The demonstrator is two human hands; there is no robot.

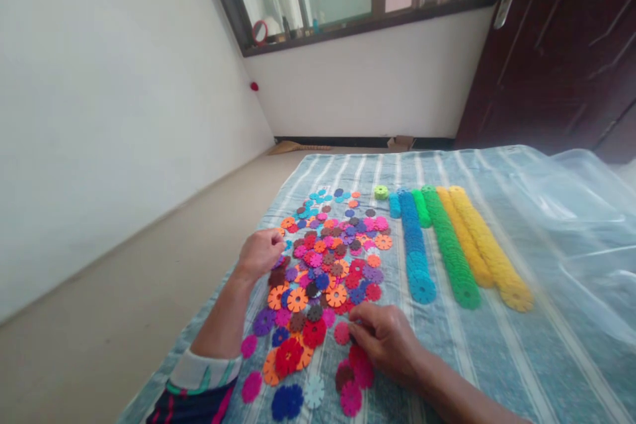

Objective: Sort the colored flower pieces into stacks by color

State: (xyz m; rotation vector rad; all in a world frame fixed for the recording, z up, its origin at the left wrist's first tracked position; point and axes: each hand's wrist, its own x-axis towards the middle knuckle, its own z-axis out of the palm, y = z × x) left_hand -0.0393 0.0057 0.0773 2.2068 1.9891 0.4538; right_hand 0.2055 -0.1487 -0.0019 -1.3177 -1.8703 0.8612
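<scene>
Head view: loose discs (pixel 317 259).
My left hand (pixel 262 254) curled closed, contents hidden; my right hand (pixel 385 338) at pinkish disc (pixel 341 332), grip indeterminable.

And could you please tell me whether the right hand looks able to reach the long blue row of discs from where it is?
Probably yes: the right hand is close to the near end of the long blue row, with only striped cloth visible between them.
</scene>
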